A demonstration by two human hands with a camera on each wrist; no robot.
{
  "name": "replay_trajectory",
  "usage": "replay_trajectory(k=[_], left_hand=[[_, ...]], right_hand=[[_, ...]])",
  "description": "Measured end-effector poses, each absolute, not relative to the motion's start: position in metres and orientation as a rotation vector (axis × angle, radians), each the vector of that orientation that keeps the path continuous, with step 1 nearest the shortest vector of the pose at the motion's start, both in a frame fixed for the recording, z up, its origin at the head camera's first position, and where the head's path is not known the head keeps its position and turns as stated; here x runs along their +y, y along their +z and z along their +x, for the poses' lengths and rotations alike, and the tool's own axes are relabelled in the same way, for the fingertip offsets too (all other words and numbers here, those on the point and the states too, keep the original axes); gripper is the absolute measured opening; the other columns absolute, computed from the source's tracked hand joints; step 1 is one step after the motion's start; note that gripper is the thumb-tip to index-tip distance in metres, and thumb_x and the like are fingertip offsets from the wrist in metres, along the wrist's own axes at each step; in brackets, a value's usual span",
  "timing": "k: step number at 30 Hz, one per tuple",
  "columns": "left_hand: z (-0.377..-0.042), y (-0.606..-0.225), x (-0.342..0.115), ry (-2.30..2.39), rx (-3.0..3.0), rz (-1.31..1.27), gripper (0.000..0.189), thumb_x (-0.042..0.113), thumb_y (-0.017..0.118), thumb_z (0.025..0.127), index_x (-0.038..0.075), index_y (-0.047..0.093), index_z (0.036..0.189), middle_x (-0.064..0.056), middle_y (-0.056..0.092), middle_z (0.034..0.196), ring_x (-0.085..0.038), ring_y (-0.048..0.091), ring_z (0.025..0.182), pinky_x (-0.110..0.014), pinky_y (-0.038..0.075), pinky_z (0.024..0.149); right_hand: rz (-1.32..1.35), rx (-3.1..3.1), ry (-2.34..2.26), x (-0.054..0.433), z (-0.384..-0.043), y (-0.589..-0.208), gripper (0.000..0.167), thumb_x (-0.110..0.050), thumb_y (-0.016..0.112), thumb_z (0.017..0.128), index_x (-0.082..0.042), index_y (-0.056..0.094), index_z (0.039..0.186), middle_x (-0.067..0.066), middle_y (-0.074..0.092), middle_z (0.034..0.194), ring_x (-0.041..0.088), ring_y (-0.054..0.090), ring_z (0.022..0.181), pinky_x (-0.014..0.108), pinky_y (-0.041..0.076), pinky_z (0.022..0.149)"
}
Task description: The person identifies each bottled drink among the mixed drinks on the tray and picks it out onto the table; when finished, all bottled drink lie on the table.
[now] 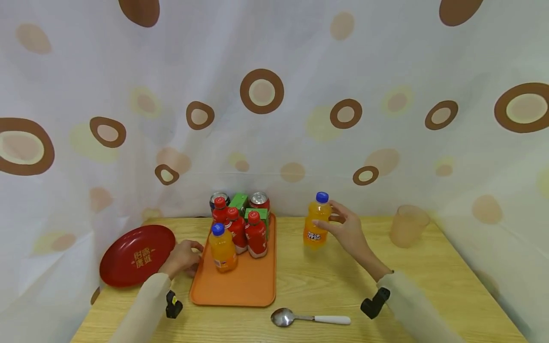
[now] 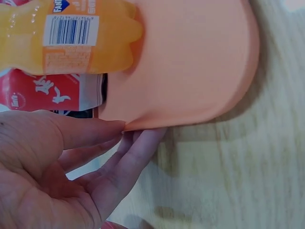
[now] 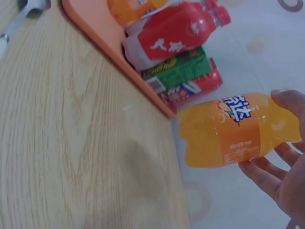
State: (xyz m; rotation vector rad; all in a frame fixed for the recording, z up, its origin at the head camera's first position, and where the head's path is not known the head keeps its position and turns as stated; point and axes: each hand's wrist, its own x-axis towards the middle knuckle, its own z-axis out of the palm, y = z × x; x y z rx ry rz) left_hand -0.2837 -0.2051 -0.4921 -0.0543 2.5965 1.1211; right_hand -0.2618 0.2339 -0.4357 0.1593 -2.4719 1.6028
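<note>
My right hand (image 1: pixel 346 230) grips an orange soda bottle (image 1: pixel 315 224) with a blue cap, held upright above the table right of the tray. In the right wrist view the thumb and fingers wrap the upper part of that bottle (image 3: pixel 228 131). At the tray's left edge, my left hand (image 1: pixel 185 257) pinches the rim of the orange tray (image 1: pixel 240 293), thumb on top and fingers beneath, as the left wrist view shows. On the tray stand a second orange soda bottle (image 1: pixel 223 250), several red bottles (image 1: pixel 256 236), green cartons (image 1: pixel 239 202) and two cans (image 1: pixel 259 200).
A red oval plate (image 1: pixel 128 267) with gold characters lies left of the tray, behind the left forearm. In front is a spoon (image 1: pixel 300 317) with a white handle. A translucent cup (image 1: pixel 407 226) stands at the back right. A patterned curtain (image 1: pixel 300 119) hangs behind the table.
</note>
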Motion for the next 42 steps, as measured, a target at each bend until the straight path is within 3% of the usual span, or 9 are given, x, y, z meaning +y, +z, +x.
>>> replay_trajectory(k=[16,25,32,38,42], left_hand=[[-0.293,-0.489,-0.198,1.126,2.545,-0.078,0.036,-0.004,0.061,0.090,-0.010,0.064,0.125,-0.009,0.070,0.081,-0.017,0.066,0.058,-0.032,0.060,0.055],[-0.292,-0.490,-0.201,1.048,2.651,-0.017,0.034,-0.002,0.066,0.086,-0.010,0.069,0.119,-0.009,0.071,0.085,-0.019,0.068,0.062,-0.033,0.061,0.060],[-0.290,-0.491,-0.209,1.159,2.598,0.009,0.036,-0.004,0.066,0.088,-0.014,0.066,0.123,-0.012,0.074,0.084,-0.022,0.073,0.064,-0.037,0.063,0.061],[-0.285,-0.494,-0.211,1.126,2.641,0.018,0.035,-0.005,0.065,0.086,-0.012,0.069,0.120,-0.009,0.072,0.076,-0.018,0.067,0.056,-0.033,0.060,0.054],[-0.285,-0.495,-0.207,1.052,2.683,0.075,0.032,-0.006,0.064,0.084,-0.010,0.070,0.115,-0.010,0.071,0.084,-0.016,0.062,0.061,-0.031,0.058,0.060]], right_hand=[[0.108,-2.501,1.444,0.251,-0.299,-0.465,0.065,-0.009,0.080,0.092,0.009,0.046,0.145,0.030,0.054,0.142,0.047,0.059,0.126,0.056,0.051,0.106],[0.155,-2.569,1.331,0.246,-0.322,-0.481,0.066,-0.012,0.077,0.095,0.005,0.039,0.147,0.031,0.050,0.144,0.048,0.057,0.126,0.060,0.052,0.103],[0.116,-2.498,1.306,0.236,-0.323,-0.495,0.070,-0.017,0.078,0.096,0.001,0.040,0.152,0.027,0.053,0.140,0.044,0.060,0.122,0.056,0.056,0.099],[0.150,-2.491,1.275,0.234,-0.320,-0.501,0.070,-0.021,0.078,0.096,-0.001,0.040,0.152,0.026,0.056,0.136,0.043,0.062,0.118,0.057,0.056,0.098],[0.181,-2.479,1.268,0.237,-0.319,-0.501,0.066,-0.021,0.079,0.095,-0.003,0.044,0.148,0.024,0.058,0.132,0.043,0.062,0.118,0.058,0.056,0.098]])
